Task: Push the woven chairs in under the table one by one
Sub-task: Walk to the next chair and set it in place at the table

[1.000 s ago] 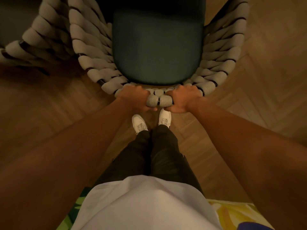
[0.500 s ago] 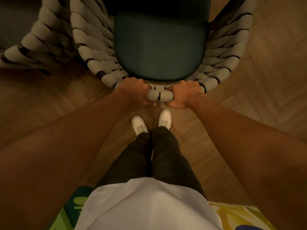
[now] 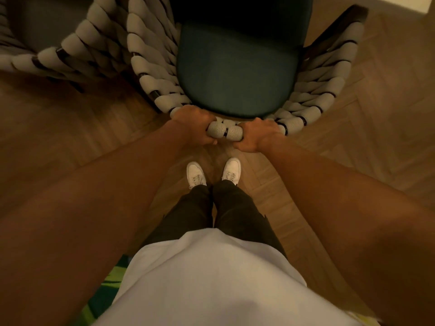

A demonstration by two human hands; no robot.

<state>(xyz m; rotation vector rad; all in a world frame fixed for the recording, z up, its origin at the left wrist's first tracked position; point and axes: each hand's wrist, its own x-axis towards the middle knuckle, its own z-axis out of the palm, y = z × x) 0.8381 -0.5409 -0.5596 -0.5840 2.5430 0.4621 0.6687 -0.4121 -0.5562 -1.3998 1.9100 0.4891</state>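
We seem to be in a home dining area: warm, dim light, herringbone wood floor (image 3: pixel 376 114), two woven chairs (image 3: pixel 150 67) with a teal cushion (image 3: pixel 235 74), and a green patterned rug (image 3: pixel 110 283).

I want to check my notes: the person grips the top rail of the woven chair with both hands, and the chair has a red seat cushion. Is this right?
Not quite. In the head view the seat cushion is dark teal, not red. The rest holds: the left hand and the right hand both grip the top rail of the woven chair.
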